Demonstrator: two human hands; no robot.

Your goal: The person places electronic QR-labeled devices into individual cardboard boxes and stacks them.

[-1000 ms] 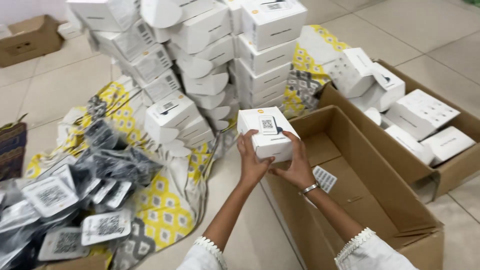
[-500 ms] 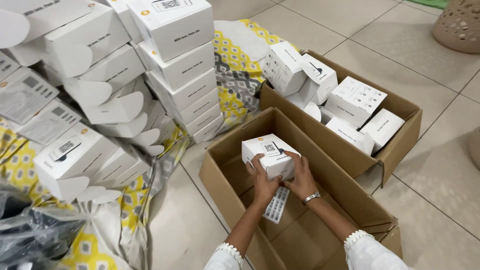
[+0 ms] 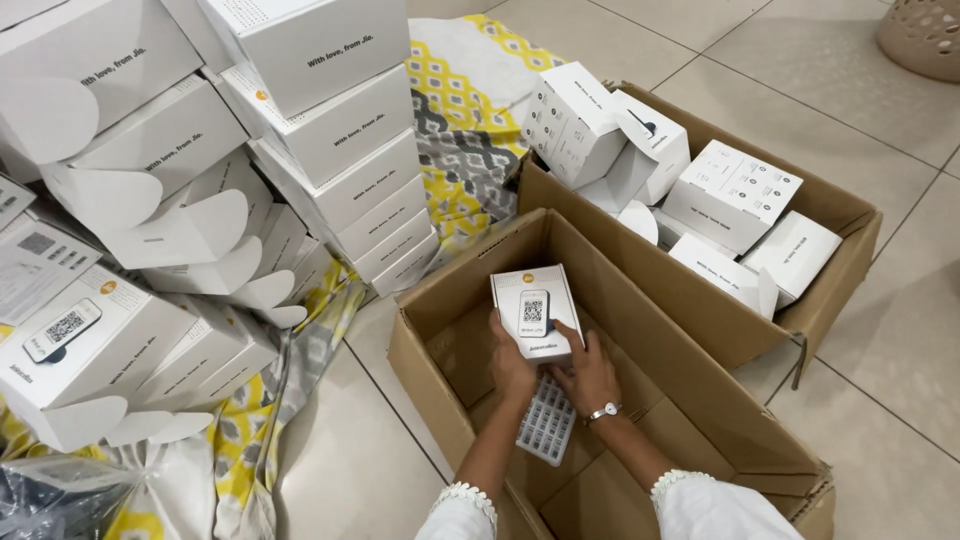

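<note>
since half a second ago, both my hands have carried the small white box (image 3: 535,312) a little deeper into the open cardboard carton (image 3: 440,300) on the tiled floor (image 3: 350,440). seen from my head camera looking down, my left hand (image 3: 512,362) grasps the box along its near left edge and my right hand (image 3: 588,372) grasps its near right corner, fingers curled around it; a watch sits on my right wrist. the box is held face up, over the far end of the carton's floor, and i cannot tell whether its underside already touches the cardboard. just below my hands, a white printed sheet (image 3: 547,420) lies flat inside the carton. to my left, a tall stack of white boxes (image 3: 330,130) leans close to the carton's far corner, with loose open-flapped boxes (image 3: 150,230) beside it on a yellow patterned cloth (image 3: 470,110). to my right, a second carton (image 3: 790,300) holds more white boxes lying jumbled. as i judge it, the risks are these: my elbows could nudge the carton wall, and a shifted carton might bump that leaning stack and topple it; the box could also land crooked on the sheet.
</note>
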